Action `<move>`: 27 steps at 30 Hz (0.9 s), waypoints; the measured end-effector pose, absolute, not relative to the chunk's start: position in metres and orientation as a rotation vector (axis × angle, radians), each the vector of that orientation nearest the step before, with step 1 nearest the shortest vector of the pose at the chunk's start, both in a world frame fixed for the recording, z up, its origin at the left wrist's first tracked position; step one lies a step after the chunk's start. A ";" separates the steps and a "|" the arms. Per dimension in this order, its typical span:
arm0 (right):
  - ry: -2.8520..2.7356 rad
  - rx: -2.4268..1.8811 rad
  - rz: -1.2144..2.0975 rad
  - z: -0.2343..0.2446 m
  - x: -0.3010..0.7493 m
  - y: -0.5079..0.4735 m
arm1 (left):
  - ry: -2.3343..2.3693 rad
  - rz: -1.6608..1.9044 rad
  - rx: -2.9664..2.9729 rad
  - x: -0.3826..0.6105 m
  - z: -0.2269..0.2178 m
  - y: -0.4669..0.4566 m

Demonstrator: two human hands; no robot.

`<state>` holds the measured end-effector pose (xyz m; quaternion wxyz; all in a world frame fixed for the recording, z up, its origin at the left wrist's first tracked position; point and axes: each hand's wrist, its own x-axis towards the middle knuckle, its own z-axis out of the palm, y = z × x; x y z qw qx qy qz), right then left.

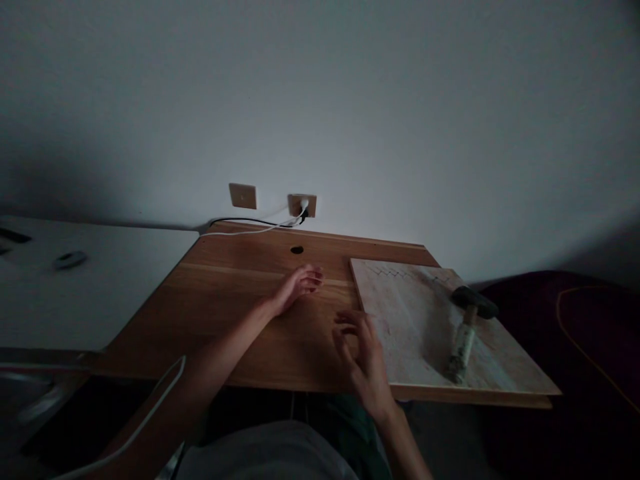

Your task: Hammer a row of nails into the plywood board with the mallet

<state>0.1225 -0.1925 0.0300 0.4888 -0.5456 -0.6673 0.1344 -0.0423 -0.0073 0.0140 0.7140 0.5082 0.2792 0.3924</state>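
My left hand (299,287) hovers above or rests on the wooden desk (215,287), its fingers loosely curled and holding nothing I can see. Nearer to me, my right hand (364,360) has its thumb and fingers apart, with a gap between them and nothing inside. It is beside the left edge of a pale board (400,320) that lies on the desk. On the right part of that board is a mallet (475,302) with a dark head and a wrapped handle, apart from both hands.
Behind the desk, white and black plugs sit in a wall socket (311,201), next to a second wall plate (243,196). Their cables (250,230) run left. A white table (125,287) carrying a mouse (71,260) adjoins the left. A dark beanbag-like shape (540,320) stands right.
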 end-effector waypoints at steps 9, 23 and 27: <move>-1.858 -1.410 0.290 -0.008 0.090 -0.165 | 0.495 1.036 0.517 -0.071 0.026 -0.005; -1.751 -1.431 0.401 -0.005 0.097 -0.170 | 0.323 0.809 0.614 -0.073 0.035 -0.013; -1.744 -1.420 0.420 -0.003 0.098 -0.170 | 0.329 0.808 0.606 -0.071 0.038 -0.013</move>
